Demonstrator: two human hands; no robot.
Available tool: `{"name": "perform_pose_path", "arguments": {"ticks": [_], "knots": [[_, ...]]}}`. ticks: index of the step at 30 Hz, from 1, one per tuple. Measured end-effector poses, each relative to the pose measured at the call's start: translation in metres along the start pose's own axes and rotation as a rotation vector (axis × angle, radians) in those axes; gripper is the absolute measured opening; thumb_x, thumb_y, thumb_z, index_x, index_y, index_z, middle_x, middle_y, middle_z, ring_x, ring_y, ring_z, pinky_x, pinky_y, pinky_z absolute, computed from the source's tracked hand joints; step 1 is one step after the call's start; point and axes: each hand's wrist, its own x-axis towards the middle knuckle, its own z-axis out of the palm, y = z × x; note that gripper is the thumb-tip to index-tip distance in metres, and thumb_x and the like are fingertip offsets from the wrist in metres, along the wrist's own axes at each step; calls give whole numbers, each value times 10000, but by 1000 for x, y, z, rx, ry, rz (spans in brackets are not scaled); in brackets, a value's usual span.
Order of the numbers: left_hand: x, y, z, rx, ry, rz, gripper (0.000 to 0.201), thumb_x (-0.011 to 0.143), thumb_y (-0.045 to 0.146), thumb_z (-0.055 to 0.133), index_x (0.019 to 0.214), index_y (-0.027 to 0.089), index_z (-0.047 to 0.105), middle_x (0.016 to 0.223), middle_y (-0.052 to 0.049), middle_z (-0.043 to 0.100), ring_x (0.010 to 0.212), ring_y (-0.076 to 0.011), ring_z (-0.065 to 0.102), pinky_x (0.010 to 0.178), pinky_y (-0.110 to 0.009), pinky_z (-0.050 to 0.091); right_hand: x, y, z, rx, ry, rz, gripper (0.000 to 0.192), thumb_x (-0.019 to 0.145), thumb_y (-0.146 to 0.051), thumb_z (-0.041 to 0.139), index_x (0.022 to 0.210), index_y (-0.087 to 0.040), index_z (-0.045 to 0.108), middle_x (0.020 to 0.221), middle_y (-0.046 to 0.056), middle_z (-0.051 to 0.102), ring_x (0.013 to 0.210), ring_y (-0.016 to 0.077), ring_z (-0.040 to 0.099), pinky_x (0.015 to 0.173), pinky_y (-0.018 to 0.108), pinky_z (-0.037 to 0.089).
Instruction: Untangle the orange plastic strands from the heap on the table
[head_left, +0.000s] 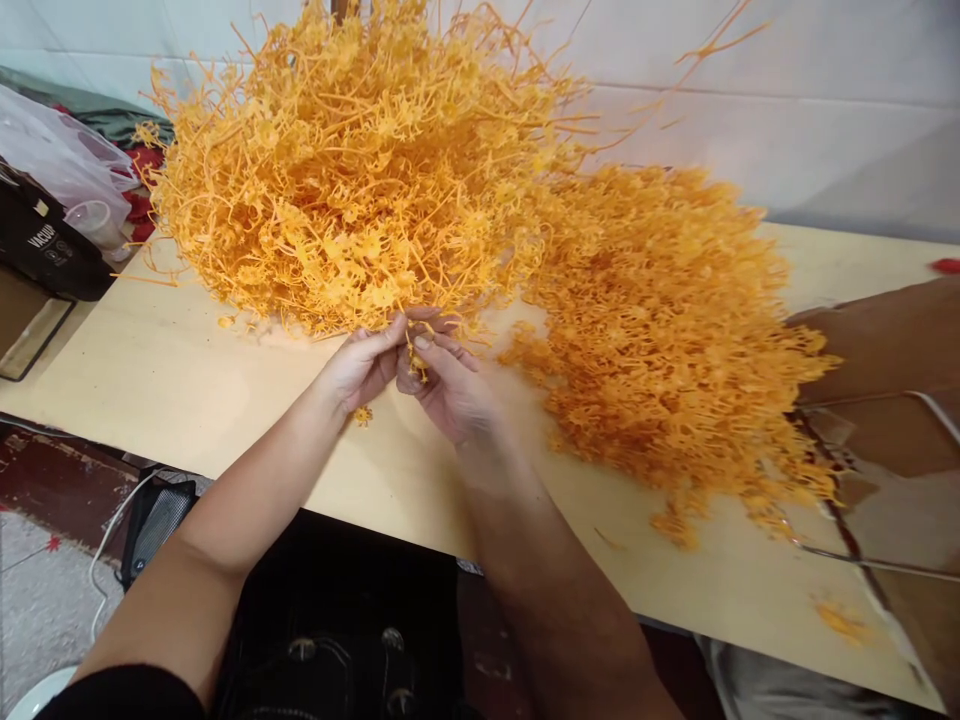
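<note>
My left hand [371,362] and my right hand [444,380] meet over the table, fingers closed together on a small orange plastic flower sprig [412,355]. The thumbs and fingertips pinch its thin stem, and parts of it are hidden behind the fingers. Just beyond the hands rises a large heap of orange plastic flower sprigs [360,190], long stems tangled and sticking out. To the right lies a second, denser pile of orange flower pieces [660,340]. A single small orange flower [363,415] shows just below my left hand.
The pale tabletop [187,400] runs along a white wall [825,120]. A cardboard box [900,430] stands at the right edge, near a loose orange piece [841,620]. At left are a plastic bag [56,140], a clear cup [96,222] and a black bag [49,235].
</note>
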Motion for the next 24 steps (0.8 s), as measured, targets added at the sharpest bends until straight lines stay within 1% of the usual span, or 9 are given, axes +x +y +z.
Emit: {"name": "perform_pose_path", "arguments": {"ticks": [3, 7, 12, 15, 17, 19, 21, 22, 24], "knots": [[3, -2, -1, 13, 72, 12, 169, 830, 200, 467, 777, 125, 610, 767, -55, 682, 678, -114, 647, 676, -223, 500, 0, 3, 1, -59, -13, 10, 251, 588, -341, 703, 612, -185, 508, 548, -63, 423, 480, 35, 358, 449, 194, 278], [4, -3, -2, -7, 161, 6, 146, 803, 201, 513, 685, 128, 560, 630, -5, 624, 532, -79, 587, 519, -176, 453, -1, 7, 1, -264, -93, -28, 308, 642, -415, 649, 572, -181, 462, 509, -63, 378, 460, 43, 326, 452, 218, 251], [3, -2, -3, -22, 178, -35, 158, 801, 173, 500, 656, 124, 537, 555, 17, 546, 480, -70, 534, 510, -191, 436, -1, 2, -6, -712, -262, -165, 319, 769, -427, 509, 579, -186, 422, 510, -53, 334, 504, 68, 307, 484, 238, 247], [2, 0, -2, -65, 219, -68, 180, 809, 156, 482, 635, 122, 511, 519, 18, 500, 502, -74, 538, 521, -182, 429, -2, -5, -10, -852, -364, -195, 287, 811, -378, 449, 605, -183, 411, 556, -47, 328, 524, 70, 302, 492, 232, 257], [2, 1, -3, -145, 232, -96, 224, 840, 143, 416, 625, 129, 478, 484, 33, 454, 434, -52, 483, 474, -163, 397, -5, -5, -7, -927, -516, -166, 248, 824, -341, 431, 639, -175, 434, 571, -45, 345, 529, 67, 312, 500, 224, 275], [3, 2, -6, -234, 238, -116, 267, 865, 122, 333, 621, 140, 441, 443, 56, 394, 351, -30, 393, 406, -143, 336, -10, -1, 1, -969, -782, -78, 205, 826, -290, 436, 664, -165, 457, 583, -40, 400, 542, 65, 353, 523, 215, 313], [4, 3, -9, -253, 234, -110, 266, 871, 125, 308, 643, 144, 444, 444, 56, 414, 348, -32, 409, 402, -141, 337, -16, 5, 11, -958, -1022, 23, 165, 816, -234, 450, 672, -156, 472, 613, -28, 467, 577, 66, 413, 559, 207, 359], [4, 4, -10, -233, 216, -107, 252, 871, 141, 316, 665, 144, 462, 479, 38, 474, 403, -47, 483, 441, -151, 380, -18, 8, 15, -931, -1067, 57, 149, 814, -212, 448, 680, -154, 478, 633, -21, 493, 595, 67, 440, 574, 205, 381], [4, 6, -11, -180, 132, -122, 239, 868, 201, 332, 722, 140, 511, 645, -28, 614, 633, -110, 626, 600, -213, 473, -20, 10, 17, -867, -1006, 100, 107, 810, -184, 437, 731, -150, 500, 681, -4, 533, 625, 71, 484, 593, 207, 420]]}}
